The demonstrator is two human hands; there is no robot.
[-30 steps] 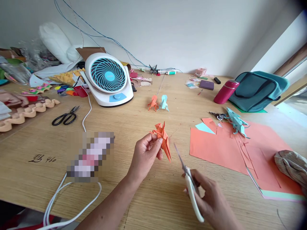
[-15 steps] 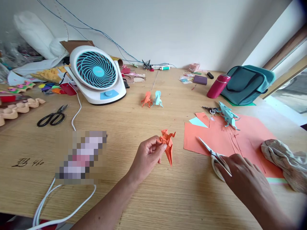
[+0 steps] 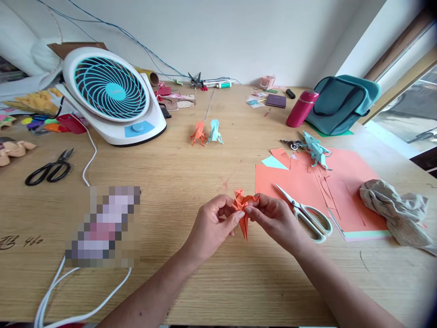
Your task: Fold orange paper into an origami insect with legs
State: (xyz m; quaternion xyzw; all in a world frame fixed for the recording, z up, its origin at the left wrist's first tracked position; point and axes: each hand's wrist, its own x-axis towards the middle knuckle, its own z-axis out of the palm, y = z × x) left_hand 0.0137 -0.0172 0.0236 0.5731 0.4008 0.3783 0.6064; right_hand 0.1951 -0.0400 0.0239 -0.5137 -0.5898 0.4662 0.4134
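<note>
An orange origami figure (image 3: 243,223) with a long point hanging down is pinched between both hands above the table. My left hand (image 3: 216,221) grips its left side between thumb and fingers. On the other side, my right hand (image 3: 273,218) pinches the folded paper near a thin curved strip. White-handled scissors (image 3: 309,218) lie with blades spread, just right of my right hand, partly over orange paper sheets (image 3: 290,182). Farther back stand a small orange origami figure (image 3: 198,133) and a light blue one (image 3: 215,132). A larger blue origami insect (image 3: 316,150) rests on the sheets.
At left are a white fan (image 3: 112,95), black-handled scissors (image 3: 51,168) and a blurred-out object (image 3: 104,228) with white cables (image 3: 44,300). To the right stand a pink bottle (image 3: 302,108) and a teal bag (image 3: 341,107); a grey cloth (image 3: 392,209) lies nearer.
My right hand has let go of the scissors, leaving them on the table, and has moved left to pinch the orange origami figure. My left hand still holds it. The view has shifted right.
</note>
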